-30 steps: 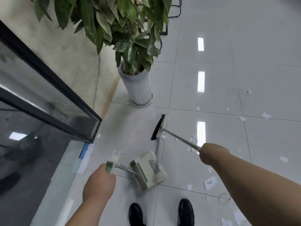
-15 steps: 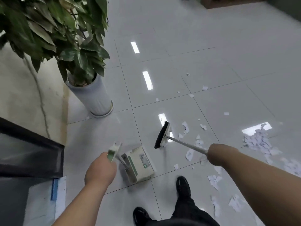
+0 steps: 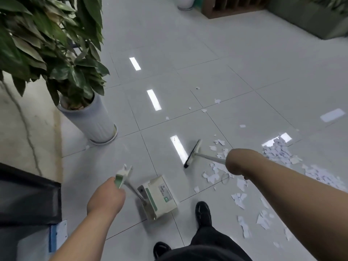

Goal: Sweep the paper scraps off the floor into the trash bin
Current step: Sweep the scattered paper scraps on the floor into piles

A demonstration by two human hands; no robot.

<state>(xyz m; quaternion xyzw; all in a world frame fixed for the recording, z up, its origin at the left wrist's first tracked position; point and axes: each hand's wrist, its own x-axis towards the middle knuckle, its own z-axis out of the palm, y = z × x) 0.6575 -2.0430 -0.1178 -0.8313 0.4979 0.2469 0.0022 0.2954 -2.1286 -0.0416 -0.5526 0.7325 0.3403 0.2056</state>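
My left hand [image 3: 106, 196] grips the green-and-white handle of a cream dustpan [image 3: 159, 197] that rests on the tiled floor in front of my feet. My right hand [image 3: 236, 162] holds the pale pole of a broom; its black-bristled head [image 3: 192, 153] touches the floor ahead of the dustpan. White paper scraps [image 3: 213, 176] lie scattered to the right of the broom head. A thicker heap of scraps [image 3: 278, 153] sits further right. No trash bin is in view.
A large potted plant in a grey ribbed pot [image 3: 90, 119] stands at the left. A dark glass door frame [image 3: 28, 196] fills the lower left. A wooden shelf [image 3: 231, 6] and a grey planter [image 3: 310, 17] line the far side. My black shoes [image 3: 202, 213] stand behind the dustpan.
The view has swung to the right, showing more scraps and the heap. Broom head and dustpan keep about the same positions relative to my hands; my right foot has stepped forward.
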